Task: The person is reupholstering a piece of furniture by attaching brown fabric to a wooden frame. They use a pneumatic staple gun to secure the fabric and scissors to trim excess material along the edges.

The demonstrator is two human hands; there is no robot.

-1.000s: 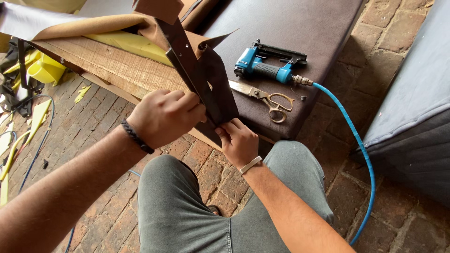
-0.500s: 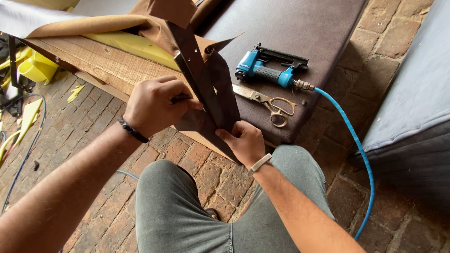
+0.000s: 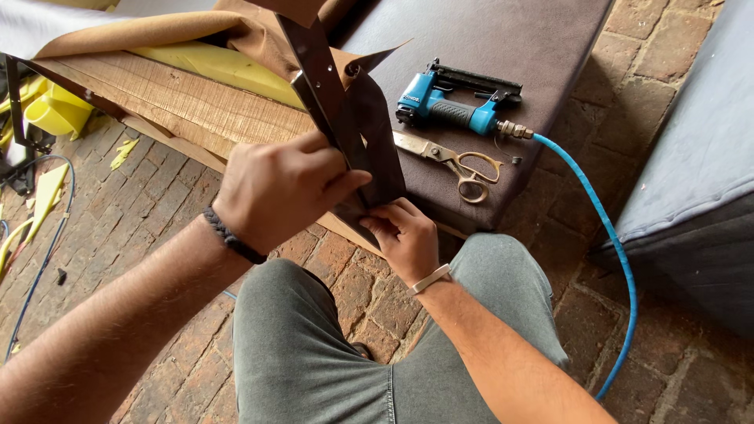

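**Both hands fold a dark fabric flap at the corner of the frame**

The step in hand looks like folding and tensioning. The left hand [image 3: 283,192] and right hand [image 3: 404,235] meet on a dark fabric flap [image 3: 375,133] that stands upright at the corner of a wooden frame [image 3: 188,102]. The left grip is closed around the flap's edge, with the thumb pressed across the cloth. The right grip pinches the flap's lower edge from beneath, fingertips together. The flap sits at the centre of the view, just above the person's knees, and its upper end runs toward 12 o'clock, beside a darker strip with small holes.

A blue air stapler [image 3: 452,106] lies at 2 o'clock from the hands, on the dark upholstered seat [image 3: 487,39]. Scissors [image 3: 459,163] lie at 3 o'clock, just beside it. The stapler's blue hose [image 3: 605,235] trails toward 5 o'clock over the brick floor [image 3: 141,228].

Fixing this fold would probably call for one hand to hold the tension alone while the other reaches for the stapler.
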